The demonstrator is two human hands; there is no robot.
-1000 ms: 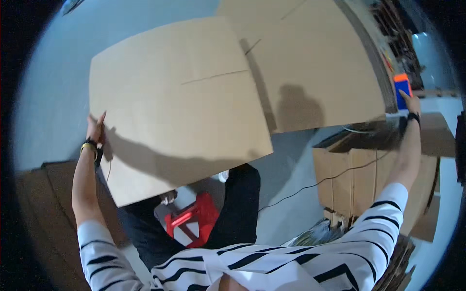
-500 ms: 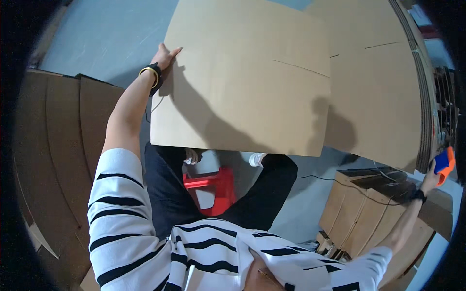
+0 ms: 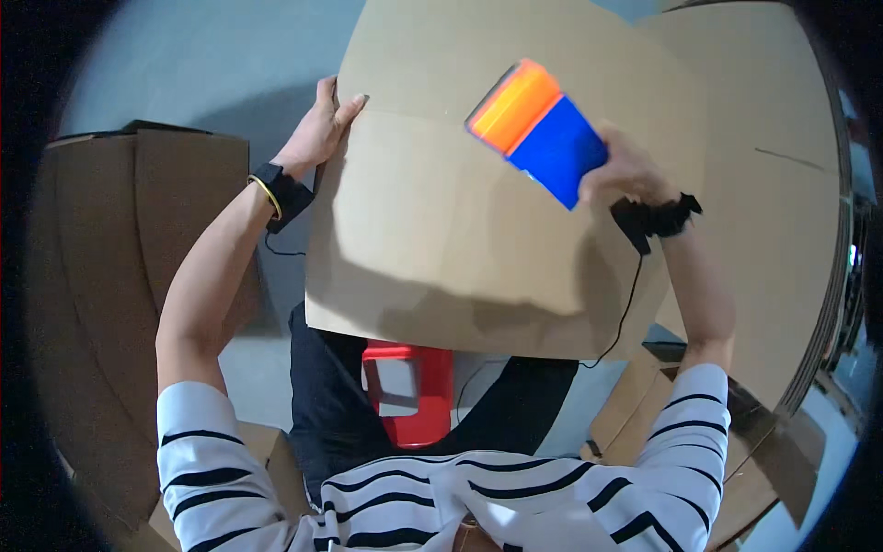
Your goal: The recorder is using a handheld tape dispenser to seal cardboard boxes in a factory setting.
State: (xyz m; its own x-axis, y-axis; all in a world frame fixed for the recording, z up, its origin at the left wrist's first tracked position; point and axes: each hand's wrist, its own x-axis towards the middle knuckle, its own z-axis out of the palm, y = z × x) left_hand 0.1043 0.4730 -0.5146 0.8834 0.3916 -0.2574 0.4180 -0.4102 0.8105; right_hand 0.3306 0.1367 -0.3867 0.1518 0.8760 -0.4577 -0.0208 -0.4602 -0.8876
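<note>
A large flat cardboard sheet (image 3: pixel 441 221) lies before me, its near edge over my knees. At its left edge, my left hand (image 3: pixel 322 129) grips the board with the thumb on top and the other fingers partly hidden beyond the edge. Above the sheet's right half, my right hand (image 3: pixel 630 170) is closed around an orange-and-blue tape dispenser (image 3: pixel 538 133). Its orange end, with a dark edge, points to the far left. Whether it touches the cardboard I cannot tell.
More flat cardboard (image 3: pixel 773 212) is stacked at the right. Brown cardboard (image 3: pixel 101 304) stands at the left. A red plastic stool (image 3: pixel 432 405) is between my legs. A thin black cable (image 3: pixel 630 304) runs from my right wristband across the sheet.
My right hand has come from the far right, beside the stack, to over the sheet with the tape dispenser. The sheet has shifted slightly right and nearer, my left hand still on its edge.
</note>
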